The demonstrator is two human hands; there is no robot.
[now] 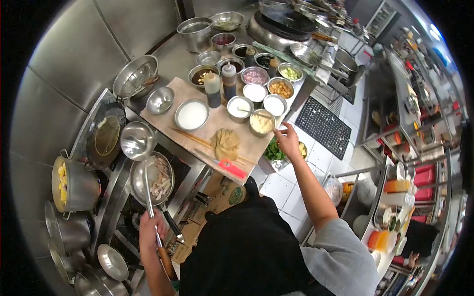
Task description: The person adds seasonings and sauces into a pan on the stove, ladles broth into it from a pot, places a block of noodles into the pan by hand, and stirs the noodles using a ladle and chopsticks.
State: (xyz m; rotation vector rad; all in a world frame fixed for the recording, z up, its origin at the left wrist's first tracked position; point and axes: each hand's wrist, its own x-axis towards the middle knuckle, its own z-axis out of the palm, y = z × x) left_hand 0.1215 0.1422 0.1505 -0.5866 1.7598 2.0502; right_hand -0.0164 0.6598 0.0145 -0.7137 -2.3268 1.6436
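My left hand (152, 229) is wrapped round the wooden-ended handle of a long metal ladle (136, 140). The ladle's bowl is over the far edge of a pan (163, 170) holding pale sliced meat on the stove. My right hand (287, 142) is at the table's right edge, fingertips pinched at the rim of a small metal bowl (261, 123) of pale yellow minced food. A spoon (254, 113) lies across that bowl's top. Next to it are metal bowls of white powder (275, 105). A red-handled knife (232, 168) and a crumpled yellowish cloth (226, 144) lie nearer me.
Squeeze bottles (212, 90) and several ingredient bowls stand on the paper-covered table (168, 118). A large pot (81, 185) and a dark wok (103, 138) sit on the left. Behind my right arm are a black floor mat (323, 126) and shelves of containers.
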